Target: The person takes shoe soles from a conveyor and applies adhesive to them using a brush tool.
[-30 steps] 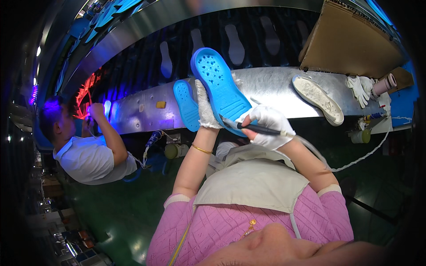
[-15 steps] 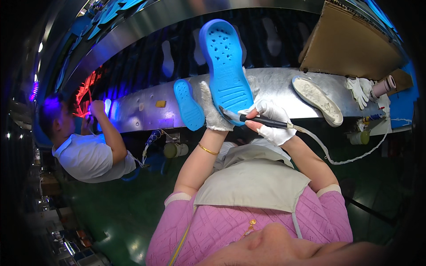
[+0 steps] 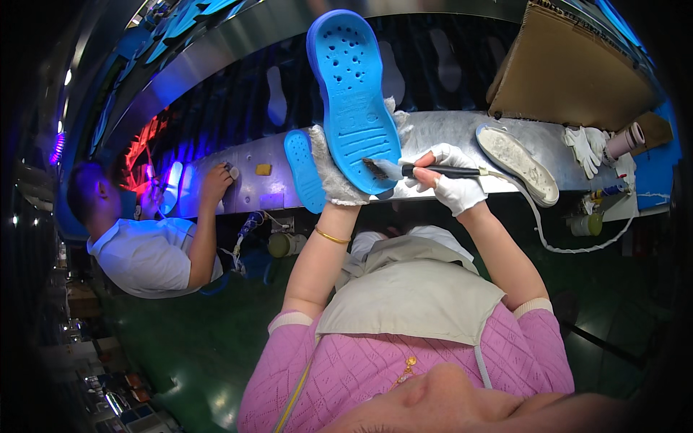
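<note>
My left hand point(image 3: 333, 179), in a grey-white knit glove, grips a large blue shoe sole point(image 3: 352, 108) by its heel end. Fingertips show past the sole's right edge; the palm is hidden beneath it. The toe end, dotted with holes, points away from me. In a white glove with bare fingertips, my right hand point(image 3: 462, 184) pinches a black-handled brush point(image 3: 444, 172). Its dark bristles lie against the heel area, and a pale hose point(image 3: 538, 220) runs from the handle's end. Left of my left hand, a second blue sole point(image 3: 300, 166) lies on the metal ledge.
A whitish sole point(image 3: 516, 162) rests on the metal ledge point(image 3: 451, 130) to the right. Beyond it are white gloves point(image 3: 583, 150) and a cardboard box point(image 3: 570, 72). Dark rollers carrying sole shapes lie behind. A co-worker point(image 3: 148, 249) sits at the left.
The held sole has moved up and left. The brush has shifted from the heel's left edge to inside the heel area. The co-worker's nearer hand has come right, onto the ledge.
</note>
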